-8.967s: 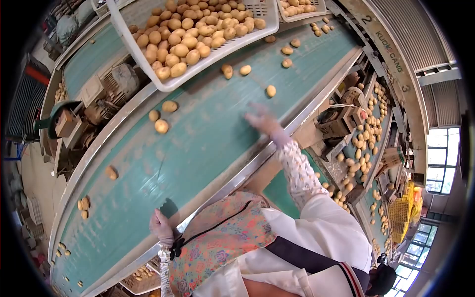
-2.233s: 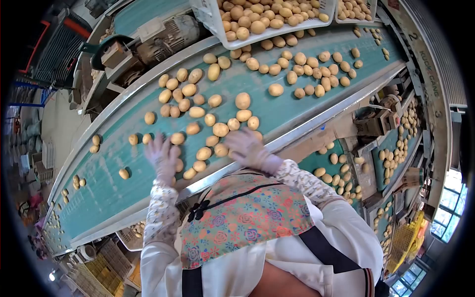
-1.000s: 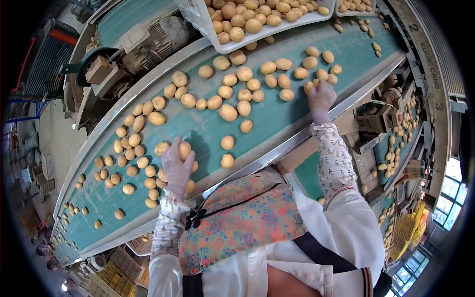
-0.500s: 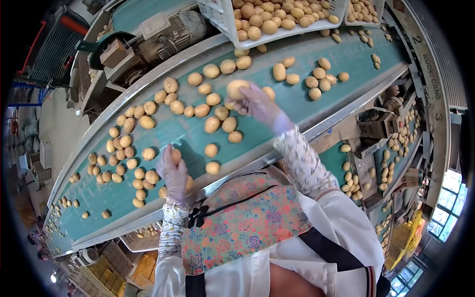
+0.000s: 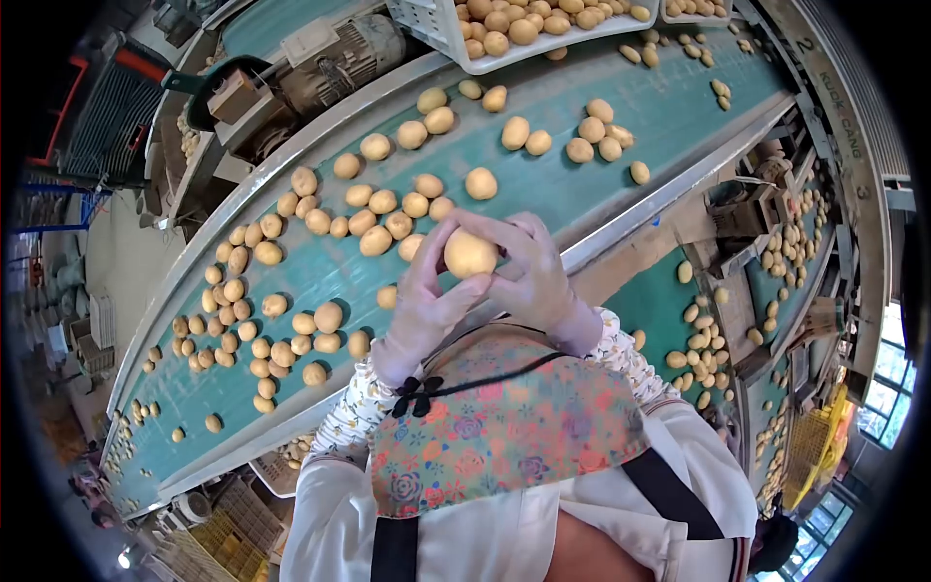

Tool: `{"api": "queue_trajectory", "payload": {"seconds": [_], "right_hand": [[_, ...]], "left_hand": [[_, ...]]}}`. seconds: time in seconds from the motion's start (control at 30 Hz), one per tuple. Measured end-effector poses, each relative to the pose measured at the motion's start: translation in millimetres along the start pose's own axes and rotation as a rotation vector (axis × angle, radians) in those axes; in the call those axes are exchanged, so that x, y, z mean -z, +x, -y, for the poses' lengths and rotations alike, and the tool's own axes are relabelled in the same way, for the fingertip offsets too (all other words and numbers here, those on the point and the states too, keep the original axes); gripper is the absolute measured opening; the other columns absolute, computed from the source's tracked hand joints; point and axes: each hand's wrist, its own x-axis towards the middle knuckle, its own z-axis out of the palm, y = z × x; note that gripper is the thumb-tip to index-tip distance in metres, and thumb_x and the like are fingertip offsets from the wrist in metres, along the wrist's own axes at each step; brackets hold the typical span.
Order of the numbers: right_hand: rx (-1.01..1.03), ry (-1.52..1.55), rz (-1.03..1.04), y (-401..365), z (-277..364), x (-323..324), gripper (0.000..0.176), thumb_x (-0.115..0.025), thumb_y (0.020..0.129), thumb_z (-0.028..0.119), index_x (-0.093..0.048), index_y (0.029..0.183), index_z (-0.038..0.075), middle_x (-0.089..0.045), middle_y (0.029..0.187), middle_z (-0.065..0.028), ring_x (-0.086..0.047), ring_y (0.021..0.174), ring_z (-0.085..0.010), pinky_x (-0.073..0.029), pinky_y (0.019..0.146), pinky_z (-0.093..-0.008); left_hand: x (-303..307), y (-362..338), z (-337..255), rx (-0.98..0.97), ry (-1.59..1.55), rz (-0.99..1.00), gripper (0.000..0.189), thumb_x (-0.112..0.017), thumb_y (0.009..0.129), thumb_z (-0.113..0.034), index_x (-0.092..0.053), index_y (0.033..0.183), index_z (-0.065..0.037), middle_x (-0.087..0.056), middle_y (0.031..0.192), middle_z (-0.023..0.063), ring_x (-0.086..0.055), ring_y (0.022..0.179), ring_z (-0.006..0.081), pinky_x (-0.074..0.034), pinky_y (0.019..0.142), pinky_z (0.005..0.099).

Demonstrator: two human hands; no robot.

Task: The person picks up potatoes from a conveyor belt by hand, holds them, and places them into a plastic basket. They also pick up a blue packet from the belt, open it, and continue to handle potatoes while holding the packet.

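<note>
Close in front of my chest, one large potato point(image 5: 470, 254) is held between my two gloved hands. My left hand point(image 5: 427, 296) curls round its left side, and my right hand point(image 5: 533, 276) closes round its right side, with the fingertips of both meeting near it. Below my hands runs a green conveyor belt point(image 5: 543, 194) strewn with loose potatoes. A single potato point(image 5: 480, 183) lies just beyond my fingers, and a cluster of potatoes point(image 5: 291, 344) rests to the left of my left hand.
A white crate of potatoes point(image 5: 553, 44) stands at the belt's far side, and a motor point(image 5: 335, 63) sits at the upper left. The belt's metal edge point(image 5: 630, 221) passes close to my body. A lower belt point(image 5: 659, 301) with more potatoes lies on the right.
My right hand has drawn back towards my chest with its potato. My left hand has left the potato at the belt's near side and come over to the right to join it.
</note>
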Motion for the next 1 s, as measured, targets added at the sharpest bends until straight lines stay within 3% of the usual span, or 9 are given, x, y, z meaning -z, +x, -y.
{"api": "queue_trajectory", "payload": {"seconds": [0.27, 0.37, 0.5, 0.6, 0.7, 0.8, 0.87, 0.93, 1.0], "right_hand": [[-0.085, 0.305, 0.105, -16, 19, 8, 0.069, -0.072, 0.074, 0.002, -0.05, 0.139, 0.003, -0.058, 0.118, -0.0108, -0.059, 0.101, -0.022, -0.051, 0.09, -0.0334], [-0.186, 0.522, 0.218, -23, 22, 7, 0.071, -0.07, 0.08, 0.002, -0.041, 0.146, 0.002, -0.051, 0.135, -0.0124, -0.055, 0.118, -0.0217, -0.048, 0.099, -0.0341], [-0.43, 1.054, 0.304, -27, 22, -22, 0.069, -0.061, 0.093, 0.005, -0.027, 0.153, 0.002, -0.037, 0.151, -0.0131, -0.044, 0.134, -0.0196, -0.043, 0.107, -0.0357], [-0.704, 1.47, 0.319, -22, 27, -24, 0.064, -0.056, 0.098, 0.013, -0.027, 0.153, 0.002, -0.036, 0.152, -0.0124, -0.043, 0.135, -0.0205, -0.041, 0.109, -0.0345], [-0.633, 1.5, 0.343, -25, 27, -27, 0.072, -0.053, 0.087, 0.001, -0.025, 0.154, 0.004, -0.035, 0.155, -0.0142, -0.04, 0.139, -0.0311, -0.036, 0.114, -0.0414], [-0.571, 1.518, 0.357, -29, 22, -31, 0.086, -0.055, 0.076, -0.008, -0.023, 0.155, 0.005, -0.032, 0.157, -0.0157, -0.033, 0.144, -0.037, -0.031, 0.117, -0.0459], [-0.543, 1.501, 0.362, -26, 19, -33, 0.09, -0.058, 0.072, -0.007, -0.023, 0.154, 0.004, -0.033, 0.156, -0.0159, -0.032, 0.146, -0.036, -0.028, 0.119, -0.0453], [-0.57, 1.468, 0.37, -24, 24, -32, 0.091, -0.063, 0.072, -0.003, -0.024, 0.154, 0.001, -0.037, 0.153, -0.0157, -0.033, 0.145, -0.0331, -0.026, 0.12, -0.0428], [-0.549, 1.499, 0.4, -25, 20, -37, 0.095, -0.062, 0.07, -0.006, -0.021, 0.155, 0.003, -0.033, 0.156, -0.0168, -0.029, 0.147, -0.0356, -0.026, 0.12, -0.0463]], "left_hand": [[0, -33, -18, 0.055, -0.119, 0.028, 0.084, -0.075, 0.085, -0.011, -0.027, 0.152, 0.002, -0.046, 0.145, 0.0149, -0.046, 0.133, 0.0216, -0.04, 0.11, 0.0358], [8, -36, -8, -0.181, 0.185, -0.033, 0.075, -0.074, 0.083, -0.007, -0.037, 0.148, 0.002, -0.052, 0.14, 0.0164, -0.052, 0.129, 0.0257, -0.039, 0.11, 0.0386], [24, -34, -6, -0.557, 0.95, -0.112, 0.067, -0.07, 0.078, -0.006, -0.048, 0.141, -0.001, -0.057, 0.135, 0.0166, -0.056, 0.121, 0.035, -0.039, 0.109, 0.043], [56, -56, 8, -0.442, 0.807, -0.121, 0.073, -0.069, 0.078, -0.007, -0.04, 0.145, 0.002, -0.047, 0.147, 0.0176, -0.05, 0.131, 0.0296, -0.037, 0.111, 0.0425], [132, -72, 37, -0.231, 0.812, -0.681, 0.075, -0.069, 0.086, -0.029, -0.039, 0.147, 0.002, -0.048, 0.144, 0.0216, -0.046, 0.133, 0.0349, -0.034, 0.113, 0.0425], [246, -95, 100, 0.509, 0.936, -1.127, 0.07, -0.062, 0.092, -0.041, -0.042, 0.142, 0.004, -0.046, 0.14, 0.0289, -0.043, 0.131, 0.0421, -0.037, 0.108, 0.0467], [262, -85, 115, 0.472, 1.063, -0.765, 0.07, -0.059, 0.093, -0.05, -0.045, 0.137, 0.003, -0.048, 0.136, 0.0311, -0.046, 0.127, 0.0438, -0.04, 0.103, 0.0488], [211, -58, 97, 0.521, 1.052, -0.921, 0.069, -0.054, 0.092, -0.06, -0.052, 0.126, 0.0, -0.054, 0.127, 0.03, -0.054, 0.117, 0.0455, -0.044, 0.097, 0.0492], [192, -35, 101, 0.567, 1.09, -0.725, 0.068, -0.051, 0.092, -0.061, -0.053, 0.124, -0.001, -0.059, 0.121, 0.0265, -0.06, 0.107, 0.0448, -0.046, 0.094, 0.049]]}}
